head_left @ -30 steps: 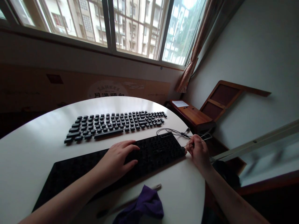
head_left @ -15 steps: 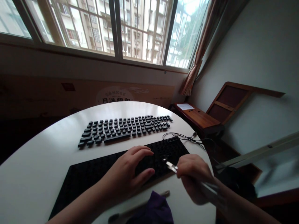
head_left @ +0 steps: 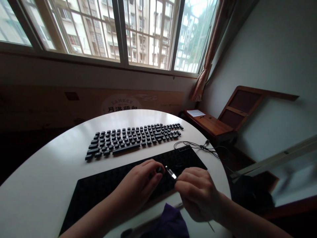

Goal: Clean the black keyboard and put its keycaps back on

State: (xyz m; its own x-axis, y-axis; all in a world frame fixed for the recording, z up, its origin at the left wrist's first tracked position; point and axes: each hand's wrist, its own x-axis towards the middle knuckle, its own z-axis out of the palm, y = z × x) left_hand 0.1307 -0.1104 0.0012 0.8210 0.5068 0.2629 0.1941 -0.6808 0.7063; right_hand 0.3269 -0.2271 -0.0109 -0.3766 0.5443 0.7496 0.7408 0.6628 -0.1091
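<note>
A black keyboard base (head_left: 104,185) without its keycaps lies on the white round table (head_left: 42,172). My left hand (head_left: 138,185) rests on the base, fingers curled, its fingertips touching a small dark piece I cannot make out. My right hand (head_left: 198,195) is closed on a thin metal tool (head_left: 170,172) whose tip points at the left fingertips over the base. Behind the base the removed black keycaps (head_left: 133,137) lie in rows on the table.
A purple cloth (head_left: 170,221) and a pen-like stick (head_left: 138,228) lie at the table's near edge. The keyboard's cable (head_left: 198,146) trails off the right rim. A wooden desk (head_left: 210,125) stands to the right, windows behind.
My right hand has come in from the table's right edge with the metal tool to the middle of the keyboard base. The left hand's fingers have curled toward the tool's tip.
</note>
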